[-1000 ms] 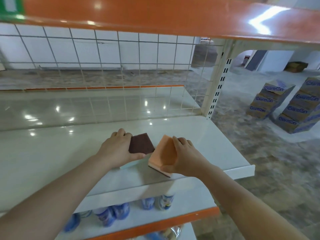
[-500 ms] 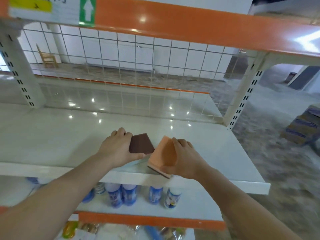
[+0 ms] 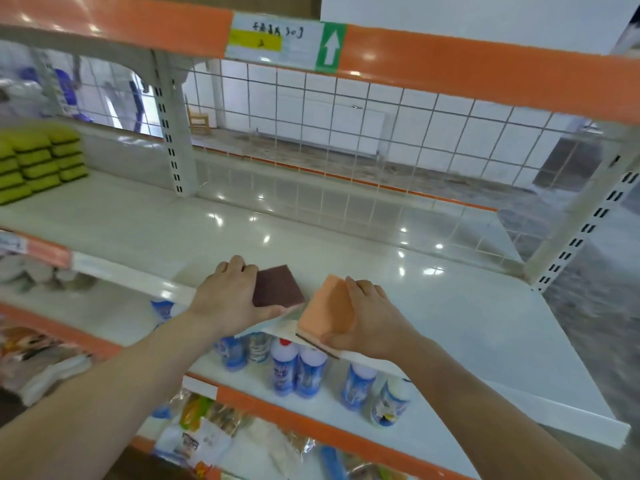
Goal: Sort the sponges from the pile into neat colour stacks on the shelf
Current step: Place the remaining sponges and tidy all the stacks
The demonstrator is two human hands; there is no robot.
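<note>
Hands at shelf (image 3: 467, 323) front edge | left hand (image 3: 230, 301) grips brown sponge (image 3: 277, 285) | right hand (image 3: 367, 320) grips orange sponge (image 3: 323, 311)

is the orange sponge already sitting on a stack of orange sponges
No, the orange rectangular sponge is held tilted in the right hand at the white shelf's front edge.

The white shelf (image 3: 346, 251) looks glossy and smooth; the maroon sponge (image 3: 277, 285) matt and rough.

Left hand (image 3: 231, 298) grips brown-topped sponge (image 3: 277, 286) above front edge of white shelf (image 3: 450, 306). Right hand (image 3: 367, 322) holds orange sponge (image 3: 325, 310), tilted, dark scouring layer underneath. Yellow-green sponge stacks (image 3: 38, 161) far left on shelf. Blue-white bottles (image 3: 298, 370) on shelf below.
</note>
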